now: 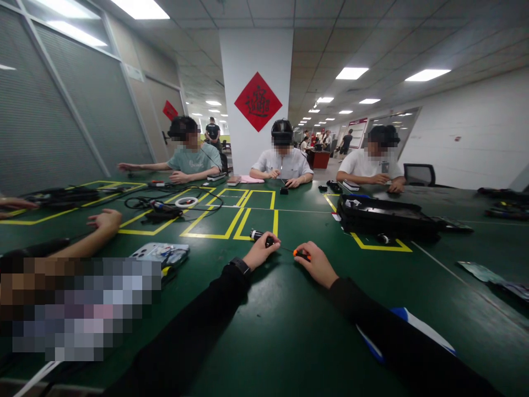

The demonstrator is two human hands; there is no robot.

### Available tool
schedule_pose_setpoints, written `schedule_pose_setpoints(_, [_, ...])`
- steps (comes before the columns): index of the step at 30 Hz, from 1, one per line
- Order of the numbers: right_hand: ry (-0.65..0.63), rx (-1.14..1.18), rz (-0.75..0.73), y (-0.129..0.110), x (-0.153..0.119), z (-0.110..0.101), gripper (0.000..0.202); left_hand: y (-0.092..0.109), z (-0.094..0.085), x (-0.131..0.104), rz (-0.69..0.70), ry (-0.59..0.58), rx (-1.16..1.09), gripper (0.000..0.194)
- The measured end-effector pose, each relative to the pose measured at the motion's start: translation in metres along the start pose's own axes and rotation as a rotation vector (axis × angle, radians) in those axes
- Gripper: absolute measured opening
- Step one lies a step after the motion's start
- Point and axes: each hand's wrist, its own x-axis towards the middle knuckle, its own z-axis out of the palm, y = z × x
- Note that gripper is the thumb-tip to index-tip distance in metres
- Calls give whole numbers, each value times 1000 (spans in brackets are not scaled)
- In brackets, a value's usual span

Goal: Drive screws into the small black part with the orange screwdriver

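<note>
My left hand (261, 252), with a dark watch on its wrist, is closed round a small black cylindrical part (256, 235) that has a pale band near its far end. In my right hand (317, 264) is a screwdriver (301, 255) with an orange and black handle. Its thin shaft points left toward the dark end of the part. Whether the tip touches it I cannot tell. Both hands are just above the green table (264, 325), near its middle.
Yellow tape (209, 236) outlines rectangles on the table. A black open case (388, 218) lies at right, with a small cylindrical piece (384, 239) before it. Cables and a white tape roll (186, 202) lie at left, near a co-worker's arm (103, 223). Several people sit opposite.
</note>
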Motion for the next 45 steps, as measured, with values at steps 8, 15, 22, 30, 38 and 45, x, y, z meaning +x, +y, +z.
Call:
schedule_pose_setpoints(8, [-29, 58, -14, 5, 6, 3, 25, 1, 1, 1, 23, -8, 48, 20])
schedule_pose_setpoints(15, [-20, 99, -23, 4, 3, 1, 16, 4, -1, 0, -62, -1, 58, 24])
schedule_pose_setpoints(22, [-18, 106, 22, 5, 3, 1, 17, 3, 2, -2, -143, -29, -45, 29])
schedule_pose_setpoints(30, [-4, 74, -26, 4, 5, -1, 21, 8, -5, -1, -52, -23, -52, 29])
schedule_pose_setpoints(38, [-23, 121, 1, 5, 1, 0, 16, 3, -6, 0, -30, -52, -75, 28])
schedule_pose_setpoints(45, [-24, 34, -15, 6, 4, 1, 22, 4, -4, -1, -57, -69, -94, 28])
